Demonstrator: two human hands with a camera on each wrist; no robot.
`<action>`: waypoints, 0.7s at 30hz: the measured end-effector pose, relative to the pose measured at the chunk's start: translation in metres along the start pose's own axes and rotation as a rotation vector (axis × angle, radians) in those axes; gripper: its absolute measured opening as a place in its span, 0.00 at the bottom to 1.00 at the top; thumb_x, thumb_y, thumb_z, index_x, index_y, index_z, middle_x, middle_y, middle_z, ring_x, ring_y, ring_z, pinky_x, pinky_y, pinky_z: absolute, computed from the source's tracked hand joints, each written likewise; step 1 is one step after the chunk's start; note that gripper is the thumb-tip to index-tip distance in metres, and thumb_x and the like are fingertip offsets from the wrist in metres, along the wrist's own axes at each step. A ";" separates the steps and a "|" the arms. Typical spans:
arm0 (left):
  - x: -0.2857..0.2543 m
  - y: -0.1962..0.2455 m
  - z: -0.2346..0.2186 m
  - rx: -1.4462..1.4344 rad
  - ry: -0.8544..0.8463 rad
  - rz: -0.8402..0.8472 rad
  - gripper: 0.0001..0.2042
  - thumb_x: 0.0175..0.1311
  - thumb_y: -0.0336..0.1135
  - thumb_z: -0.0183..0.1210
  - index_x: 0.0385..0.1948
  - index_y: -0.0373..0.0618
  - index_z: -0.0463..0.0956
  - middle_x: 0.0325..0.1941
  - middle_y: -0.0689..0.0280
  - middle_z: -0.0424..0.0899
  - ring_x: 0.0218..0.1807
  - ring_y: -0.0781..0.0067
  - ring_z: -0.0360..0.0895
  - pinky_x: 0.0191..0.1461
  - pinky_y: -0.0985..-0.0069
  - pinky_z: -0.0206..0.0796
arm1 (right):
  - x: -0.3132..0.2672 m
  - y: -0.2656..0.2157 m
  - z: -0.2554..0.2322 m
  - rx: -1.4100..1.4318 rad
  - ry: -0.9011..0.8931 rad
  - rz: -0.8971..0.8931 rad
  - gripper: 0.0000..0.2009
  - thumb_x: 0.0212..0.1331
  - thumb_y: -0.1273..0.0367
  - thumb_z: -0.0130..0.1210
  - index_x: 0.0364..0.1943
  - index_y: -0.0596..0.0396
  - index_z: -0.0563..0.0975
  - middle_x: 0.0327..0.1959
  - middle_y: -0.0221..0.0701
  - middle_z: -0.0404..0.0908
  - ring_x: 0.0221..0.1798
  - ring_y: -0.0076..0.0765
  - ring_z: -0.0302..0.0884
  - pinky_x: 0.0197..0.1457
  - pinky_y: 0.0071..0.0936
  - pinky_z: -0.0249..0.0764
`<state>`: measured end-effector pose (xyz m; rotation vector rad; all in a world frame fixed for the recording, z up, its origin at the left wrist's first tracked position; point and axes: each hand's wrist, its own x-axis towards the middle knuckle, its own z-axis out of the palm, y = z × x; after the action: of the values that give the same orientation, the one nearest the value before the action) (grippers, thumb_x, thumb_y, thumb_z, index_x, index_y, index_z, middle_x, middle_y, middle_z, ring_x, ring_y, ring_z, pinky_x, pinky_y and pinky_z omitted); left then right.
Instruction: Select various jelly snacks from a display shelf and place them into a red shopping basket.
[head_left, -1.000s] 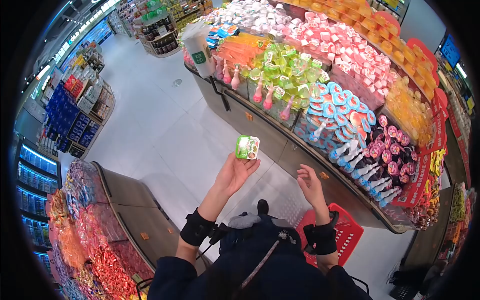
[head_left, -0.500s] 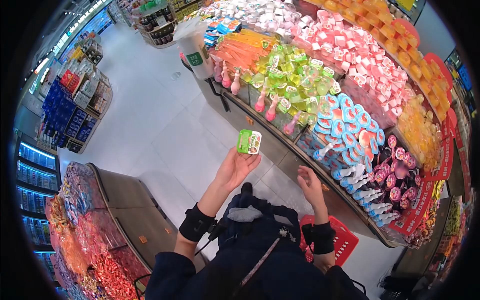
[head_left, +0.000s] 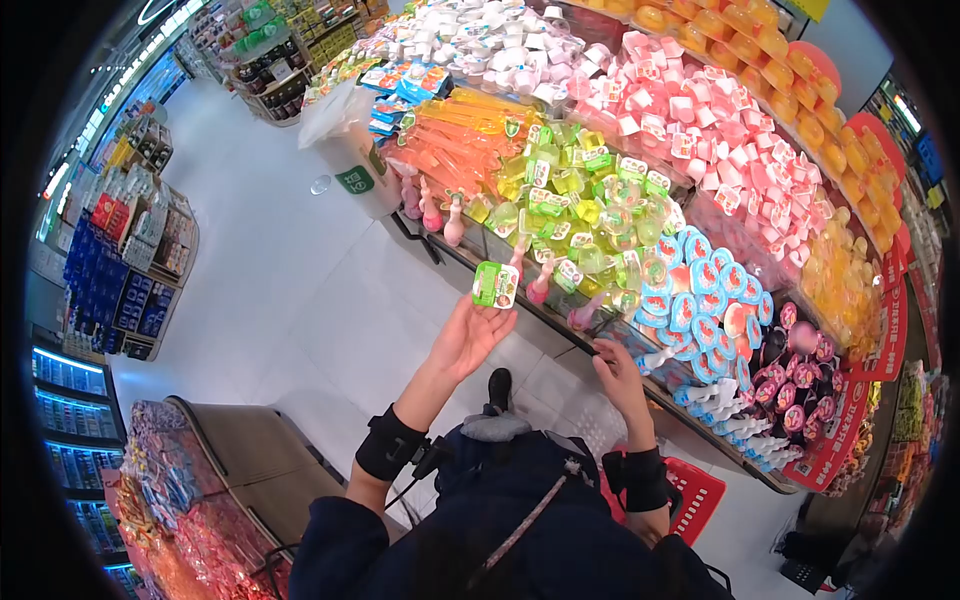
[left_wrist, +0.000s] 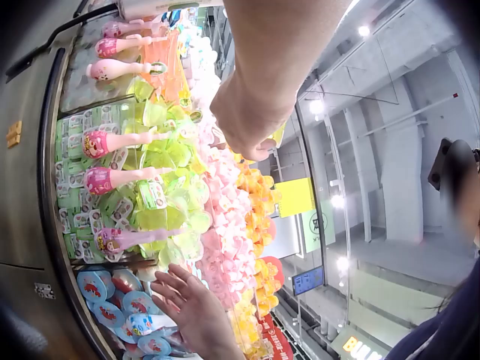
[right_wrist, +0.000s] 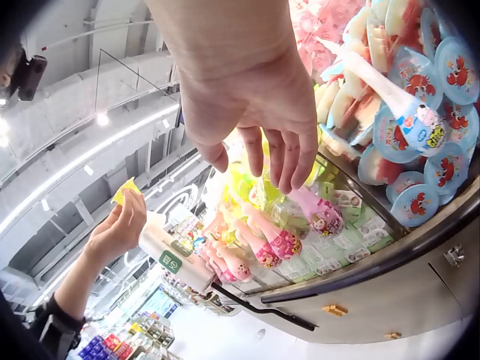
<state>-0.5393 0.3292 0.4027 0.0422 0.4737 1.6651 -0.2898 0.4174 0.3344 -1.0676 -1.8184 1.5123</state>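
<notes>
A small jelly cup (head_left: 495,285) with a green and white printed lid is held up at the fingertips of my left hand (head_left: 465,345). From the right wrist view, the yellowish side of the cup (right_wrist: 127,192) shows between thumb and fingers of the left hand (right_wrist: 116,225). My right hand (head_left: 622,378) hangs beside the counter edge with loose fingers and nothing in it. In the right wrist view, the right hand (right_wrist: 251,112) has its fingers apart, in front of the pink-capped bottles (right_wrist: 281,246). Green jelly cups (head_left: 590,215) fill the bin beyond the held cup.
Blue-lidded cups (head_left: 705,300) and dark pink-lidded sweets (head_left: 795,375) lie to the right in the counter. A white bag dispenser (head_left: 355,175) is fixed at its left corner. A red basket (head_left: 695,495) is by my right side. Another candy stand (head_left: 245,450) is at lower left.
The counter has come nearer, so the held jelly cup now overlaps its edge in the head view. The left hand keeps its hold; the right hand stays loose, now close to the edge.
</notes>
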 end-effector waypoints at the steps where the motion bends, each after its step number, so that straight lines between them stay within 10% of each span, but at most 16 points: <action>1: 0.009 0.006 0.002 0.003 0.012 -0.016 0.15 0.63 0.41 0.41 0.44 0.40 0.64 0.43 0.61 0.71 0.46 0.67 0.68 0.55 0.69 0.60 | 0.009 -0.002 0.002 -0.002 0.003 -0.015 0.16 0.51 0.74 0.51 0.46 0.57 0.68 0.42 0.34 0.72 0.40 0.26 0.71 0.43 0.22 0.68; 9: 0.105 0.056 0.010 0.124 -0.126 -0.071 0.16 0.63 0.39 0.43 0.48 0.39 0.62 0.49 0.61 0.69 0.51 0.68 0.67 0.58 0.69 0.59 | 0.058 -0.024 0.009 0.008 0.097 -0.001 0.15 0.51 0.75 0.51 0.45 0.58 0.68 0.40 0.33 0.73 0.39 0.26 0.72 0.44 0.23 0.68; 21: 0.287 0.101 0.044 1.245 0.050 0.730 0.19 0.49 0.34 0.61 0.40 0.32 0.68 0.31 0.64 0.75 0.30 0.80 0.71 0.34 0.83 0.65 | 0.077 -0.042 -0.002 -0.008 0.216 0.010 0.15 0.50 0.76 0.51 0.44 0.59 0.69 0.38 0.34 0.74 0.40 0.27 0.72 0.44 0.23 0.69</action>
<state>-0.6674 0.6087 0.4068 1.2015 1.6051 1.7857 -0.3397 0.4808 0.3696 -1.1961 -1.6735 1.3391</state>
